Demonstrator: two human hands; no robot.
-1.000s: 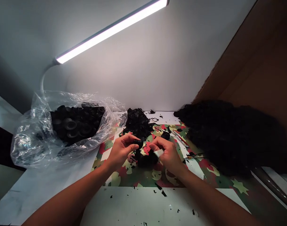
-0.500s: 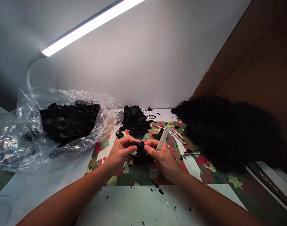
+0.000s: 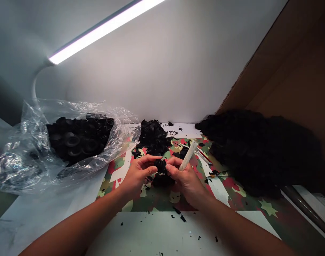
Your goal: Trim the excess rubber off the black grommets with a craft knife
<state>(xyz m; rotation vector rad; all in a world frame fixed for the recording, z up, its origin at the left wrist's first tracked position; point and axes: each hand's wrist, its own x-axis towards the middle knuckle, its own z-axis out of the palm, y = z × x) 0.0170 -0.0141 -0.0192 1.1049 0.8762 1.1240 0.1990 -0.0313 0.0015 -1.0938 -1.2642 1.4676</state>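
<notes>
Within the camouflage sheet's (image 3: pixel 157 203) edges, left hand (image 3: pixel 137 175) pinched a ribbed black part (image 3: pixel 160 166), best kept steady, while right hand (image 3: pixel 187 180) gripped a white stick (image 3: pixel 188 155).

We have open air over our left hand (image 3: pixel 137 174) and right hand (image 3: pixel 187 181), up to the bar lamp (image 3: pixel 106 32); leftward, the clear plastic bag (image 3: pixel 15 167) blocks us; ahead, the black scrap heap (image 3: pixel 153 134); rightward, the large black pile (image 3: pixel 258 153) and cardboard panel (image 3: pixel 292 71); between our forearms (image 3: pixel 82 217), we could pass low over the white sheet (image 3: pixel 149 236).
</notes>
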